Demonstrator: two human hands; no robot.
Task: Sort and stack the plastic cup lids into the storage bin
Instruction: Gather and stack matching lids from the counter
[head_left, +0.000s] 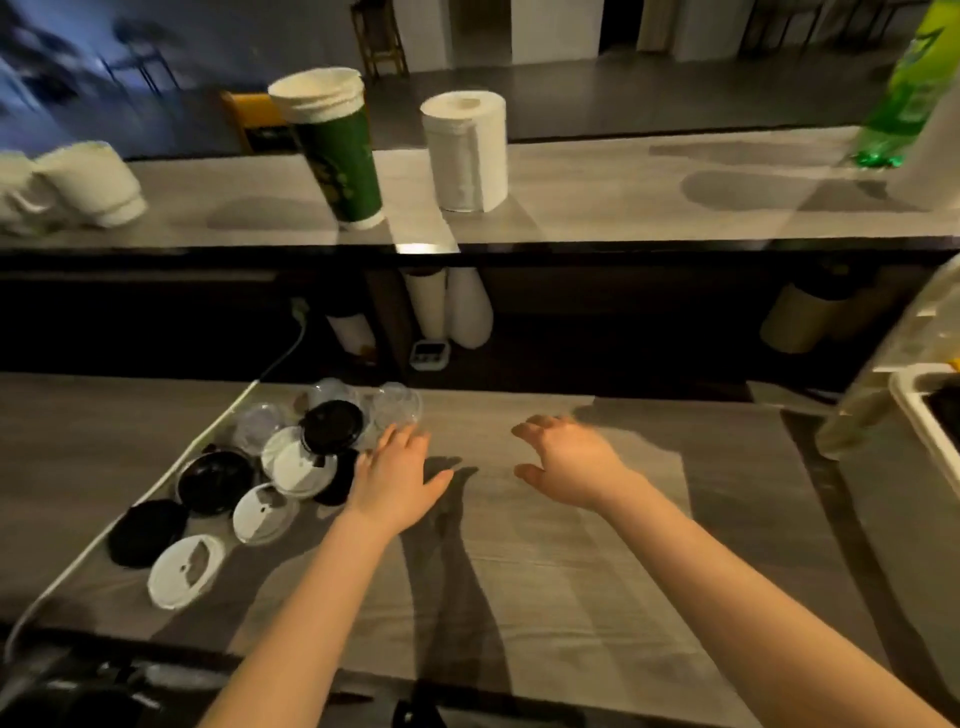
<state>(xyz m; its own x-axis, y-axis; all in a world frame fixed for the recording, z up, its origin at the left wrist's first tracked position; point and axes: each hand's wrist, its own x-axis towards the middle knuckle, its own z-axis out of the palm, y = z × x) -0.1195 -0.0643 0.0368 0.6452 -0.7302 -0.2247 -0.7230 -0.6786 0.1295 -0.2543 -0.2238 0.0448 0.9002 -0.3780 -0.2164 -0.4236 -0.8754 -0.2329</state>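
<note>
Beside round glossy plastic lids (304, 465), left hand (395, 483) and right hand (571, 467) are relaxed, empty.

Café counter: cup stack (332, 150), lids (291, 467)

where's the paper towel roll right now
In the head view, the paper towel roll stands upright on the raised counter, top centre, just right of the green cup stack.

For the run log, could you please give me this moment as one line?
stage: lids loose, unsorted | left hand: open, beside lids | right hand: open, above counter | bin: right edge, contents unclear
</note>
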